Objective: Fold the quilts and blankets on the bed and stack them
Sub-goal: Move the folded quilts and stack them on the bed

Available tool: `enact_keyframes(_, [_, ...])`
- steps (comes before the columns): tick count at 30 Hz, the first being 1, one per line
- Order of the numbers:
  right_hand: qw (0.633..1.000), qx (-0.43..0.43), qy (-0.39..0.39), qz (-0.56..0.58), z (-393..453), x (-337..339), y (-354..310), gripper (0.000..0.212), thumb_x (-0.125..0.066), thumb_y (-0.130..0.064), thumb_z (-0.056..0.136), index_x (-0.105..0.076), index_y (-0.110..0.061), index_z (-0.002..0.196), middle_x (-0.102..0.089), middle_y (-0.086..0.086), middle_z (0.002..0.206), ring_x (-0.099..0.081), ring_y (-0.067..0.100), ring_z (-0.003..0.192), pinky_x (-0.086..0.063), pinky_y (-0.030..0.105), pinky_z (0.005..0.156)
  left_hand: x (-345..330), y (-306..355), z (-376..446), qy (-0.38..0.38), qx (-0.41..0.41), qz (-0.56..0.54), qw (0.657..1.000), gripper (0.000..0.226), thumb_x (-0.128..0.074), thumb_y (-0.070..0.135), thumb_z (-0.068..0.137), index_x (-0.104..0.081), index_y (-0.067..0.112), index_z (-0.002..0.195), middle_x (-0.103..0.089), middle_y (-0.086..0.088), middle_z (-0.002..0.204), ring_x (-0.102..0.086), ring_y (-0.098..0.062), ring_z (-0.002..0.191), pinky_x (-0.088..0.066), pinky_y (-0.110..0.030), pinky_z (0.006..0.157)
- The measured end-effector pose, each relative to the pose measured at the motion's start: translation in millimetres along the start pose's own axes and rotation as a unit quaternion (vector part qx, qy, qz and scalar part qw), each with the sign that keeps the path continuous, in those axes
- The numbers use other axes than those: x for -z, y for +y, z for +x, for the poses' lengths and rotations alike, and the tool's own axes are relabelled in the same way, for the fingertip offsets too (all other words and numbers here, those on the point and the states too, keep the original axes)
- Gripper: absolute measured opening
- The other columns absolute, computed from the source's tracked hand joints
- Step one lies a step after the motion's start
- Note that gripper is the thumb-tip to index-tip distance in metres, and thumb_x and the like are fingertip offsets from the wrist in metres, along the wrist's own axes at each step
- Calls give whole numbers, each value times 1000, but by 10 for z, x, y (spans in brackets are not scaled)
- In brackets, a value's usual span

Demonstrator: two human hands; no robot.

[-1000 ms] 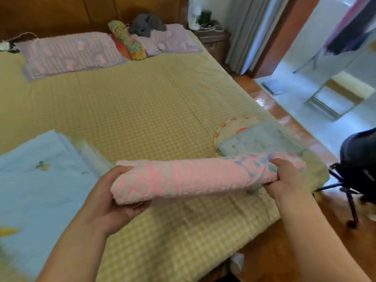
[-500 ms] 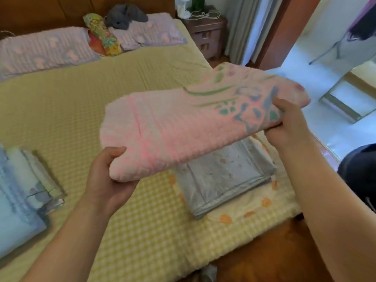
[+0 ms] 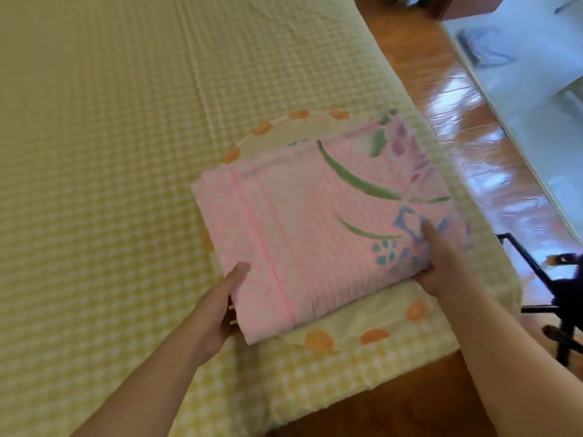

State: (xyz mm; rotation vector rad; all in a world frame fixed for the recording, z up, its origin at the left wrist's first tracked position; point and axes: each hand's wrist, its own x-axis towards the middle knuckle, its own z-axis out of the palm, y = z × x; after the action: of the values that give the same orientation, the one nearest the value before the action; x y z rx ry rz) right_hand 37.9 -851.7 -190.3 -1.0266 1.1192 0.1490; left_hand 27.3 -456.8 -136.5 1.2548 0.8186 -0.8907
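You've lowered the folded pink blanket [image 3: 318, 228] from mid-air onto the cream orange-dotted quilt [image 3: 372, 313] at the bed's corner; your left hand [image 3: 217, 307] and right hand [image 3: 441, 263] still grasp its near edge. No readable writing.

A black stand [image 3: 555, 298] (partly cropped) on glossy wooden floor [image 3: 492, 159].

We see a bright room, with daylight coming from the far right of the bed [image 3: 110, 152]. The shiny wood floor [image 3: 457, 99] beside the bed has white glare. Everything looks a bit soft, and the black stand [image 3: 561, 288] past the bed's corner is smeared
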Motion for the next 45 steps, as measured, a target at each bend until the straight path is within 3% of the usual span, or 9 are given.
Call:
enact_keyframes(4, [997,7,72,-22,-203,-80,-65,36,-54,-17,97,-57,-8,132,-76,7,104,-73,16,80,-60,30,56,-78,212,-57,118,-120,26,985,40,-74,39,89,-65,11,117,-75,-7,114,-73,-25,99,-56,-45,92])
enact_keyframes(6, [975,17,157,-159,-388,-98,-197,46,-51,-12,96,-45,-7,141,-64,14,129,-67,24,101,-58,37,78,-177,322,-100,244,-156,191,938,58,-78,41,80,-56,10,123,-65,-17,124,-65,-33,107,-51,-48,97])
enact_keyframes(10, [721,404,261,-498,-534,-733,-512,65,-51,-22,93,-30,-8,152,-24,21,158,-22,36,145,-15,43,120,-668,610,71,280,-440,578,627,67,-52,48,91,-42,20,151,-36,-22,152,-34,-45,140,-32,-55,114])
enact_keyframes(13, [525,527,134,-655,-42,-1355,-575,64,-38,-51,98,-36,-18,153,-25,17,161,-14,40,150,-7,55,122,-1192,875,636,185,-457,670,554,64,-30,58,97,-30,33,157,-20,-11,166,-11,-41,153,-10,-58,123])
enact_keyframes(15, [494,479,128,-715,490,-1448,-643,70,-27,-64,97,-29,-26,155,-19,12,164,-5,38,152,-2,59,121,-1220,939,1120,209,-423,705,529,67,-24,64,98,-20,38,159,-11,-7,169,-2,-39,155,-1,-59,122])
enact_keyframes(22, [590,421,83,-684,1097,-1271,-632,70,-22,-66,96,-12,-34,158,-6,1,167,-1,29,153,-9,55,122,-996,751,1447,301,-355,677,570,73,-19,68,97,-16,33,161,-7,-19,168,0,-46,153,-1,-58,123])
enact_keyframes(26, [551,440,114,-699,496,-1312,-584,69,-25,-60,98,-17,-26,158,-11,7,166,1,35,153,9,54,121,-988,381,782,278,-311,654,631,74,-21,72,96,-13,36,160,1,-17,169,12,-42,153,11,-65,118])
enact_keyframes(38, [547,299,69,-779,-7,-886,-164,65,-22,-54,102,-10,-27,159,-2,6,167,-1,32,153,-2,51,122,-429,38,506,197,-285,699,625,68,-18,66,98,-4,41,160,10,-2,170,20,-32,154,8,-64,119])
enact_keyframes(45, [611,300,-98,-726,-1769,-2120,876,56,-43,-39,96,-43,-15,147,-40,15,151,-39,36,136,-32,46,114,1109,-193,-548,147,7,608,780,71,-32,55,101,2,35,161,2,-10,170,-5,-39,154,-17,-54,122])
